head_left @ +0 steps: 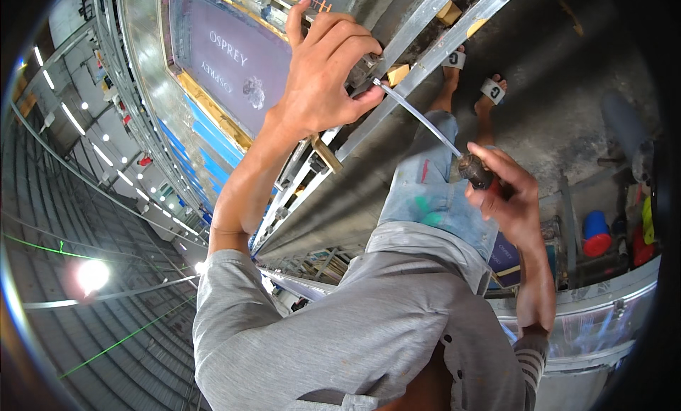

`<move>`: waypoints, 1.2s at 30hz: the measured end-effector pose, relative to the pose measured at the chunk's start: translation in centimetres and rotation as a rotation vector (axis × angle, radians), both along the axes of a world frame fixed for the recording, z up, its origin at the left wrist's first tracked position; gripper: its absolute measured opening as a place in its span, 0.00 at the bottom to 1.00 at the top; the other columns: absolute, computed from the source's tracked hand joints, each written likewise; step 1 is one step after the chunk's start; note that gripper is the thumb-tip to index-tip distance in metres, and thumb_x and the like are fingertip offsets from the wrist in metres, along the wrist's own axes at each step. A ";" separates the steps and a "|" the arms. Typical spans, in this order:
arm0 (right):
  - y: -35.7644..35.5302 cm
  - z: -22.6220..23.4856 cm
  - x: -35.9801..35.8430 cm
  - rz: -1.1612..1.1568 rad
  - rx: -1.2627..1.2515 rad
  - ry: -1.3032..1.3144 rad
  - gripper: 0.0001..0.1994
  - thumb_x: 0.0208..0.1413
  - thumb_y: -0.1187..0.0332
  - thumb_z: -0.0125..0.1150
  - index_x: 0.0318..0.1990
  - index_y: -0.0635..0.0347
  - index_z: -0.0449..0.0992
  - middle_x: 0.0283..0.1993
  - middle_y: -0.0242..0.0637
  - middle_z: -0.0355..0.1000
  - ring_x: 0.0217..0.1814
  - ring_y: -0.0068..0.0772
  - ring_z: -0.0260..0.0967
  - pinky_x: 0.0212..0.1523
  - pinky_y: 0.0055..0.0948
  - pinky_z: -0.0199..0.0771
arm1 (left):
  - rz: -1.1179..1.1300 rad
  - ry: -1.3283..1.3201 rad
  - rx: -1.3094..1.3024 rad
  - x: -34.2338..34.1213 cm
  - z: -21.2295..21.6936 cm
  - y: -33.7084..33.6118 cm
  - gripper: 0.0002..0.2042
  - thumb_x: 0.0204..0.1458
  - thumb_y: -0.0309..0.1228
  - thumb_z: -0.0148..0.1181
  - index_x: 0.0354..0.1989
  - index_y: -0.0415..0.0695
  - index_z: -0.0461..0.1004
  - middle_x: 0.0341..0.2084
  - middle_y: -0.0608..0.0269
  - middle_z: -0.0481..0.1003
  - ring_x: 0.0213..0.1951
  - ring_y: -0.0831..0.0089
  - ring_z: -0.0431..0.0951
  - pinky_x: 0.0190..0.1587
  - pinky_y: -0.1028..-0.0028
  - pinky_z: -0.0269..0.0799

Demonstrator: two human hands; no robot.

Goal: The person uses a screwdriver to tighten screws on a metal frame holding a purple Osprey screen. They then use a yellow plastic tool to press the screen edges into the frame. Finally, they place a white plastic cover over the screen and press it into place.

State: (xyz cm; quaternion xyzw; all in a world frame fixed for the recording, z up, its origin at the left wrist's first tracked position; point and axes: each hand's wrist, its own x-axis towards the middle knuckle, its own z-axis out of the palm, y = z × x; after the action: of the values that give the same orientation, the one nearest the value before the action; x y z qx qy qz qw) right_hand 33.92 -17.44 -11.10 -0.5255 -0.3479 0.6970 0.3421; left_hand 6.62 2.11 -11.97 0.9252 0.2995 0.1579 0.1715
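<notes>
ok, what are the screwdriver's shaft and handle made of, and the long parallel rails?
Screwdriver shaft: likely steel, smooth, perhaps plated; bright silvery shine along it.
Screwdriver handle: hard plastic or lacquered wood, can't tell which; dark brown with a dull gloss.
Long parallel rails: bare metal, probably aluminium; pale silver-grey, satin sheen, crisp edges.

- Screwdriver (418,115): silver shaft, dark brown handle, red showing lower down.
- Metal fitting (361,69): dark grey.
- Printing screen (266,53): muted purple, with white lettering and a pale, mottled patch.
- Strips (211,138) beside it: bright blue.
- Rails (500,1): silver-grey.
- Shirt (333,326): heathered grey; its right cuff (530,366) carries white stripes.
- Jeans (404,200): faded light blue, splotched green, streaked red.
- Sandals (491,93): white straps, each with a black mark.
- Tub (594,226): blue, red-ended.
- Floor (560,78): mottled dark grey.
- Cords (117,343): vivid green.
</notes>
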 end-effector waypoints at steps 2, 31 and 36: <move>1.3 0.8 -0.2 -0.063 -0.387 0.205 0.27 0.54 0.73 0.69 0.62 0.64 0.73 0.40 0.36 0.76 0.30 0.20 0.67 0.30 0.21 0.68 | -0.010 -0.007 0.002 -0.2 0.0 0.3 0.21 0.27 0.31 0.73 0.36 0.45 0.78 0.37 0.64 0.78 0.48 0.61 0.75 0.67 0.48 0.49; -7.9 4.7 -2.9 -0.449 0.104 -0.226 0.20 0.62 0.72 0.61 0.62 0.66 0.73 0.36 0.33 0.73 0.26 0.14 0.65 0.26 0.16 0.63 | 0.329 -0.162 -0.173 1.1 5.6 -1.4 0.07 0.52 0.32 0.71 0.33 0.42 0.84 0.30 0.63 0.80 0.30 0.71 0.77 0.54 0.60 0.69; -10.4 -11.3 -7.0 -0.648 -0.014 -0.049 0.20 0.67 0.68 0.54 0.64 0.68 0.69 0.35 0.36 0.72 0.25 0.19 0.64 0.24 0.19 0.63 | 0.148 -0.420 0.063 1.8 -6.2 -6.5 0.22 0.43 0.28 0.66 0.51 0.47 0.75 0.34 0.58 0.77 0.43 0.59 0.78 0.57 0.52 0.65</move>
State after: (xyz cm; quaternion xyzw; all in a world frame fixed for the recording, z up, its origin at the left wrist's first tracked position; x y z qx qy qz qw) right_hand 26.93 -27.88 -22.44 -0.6276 -0.1659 0.5417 0.5340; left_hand 8.46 -4.43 -18.16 0.8523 0.3193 0.3686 0.1892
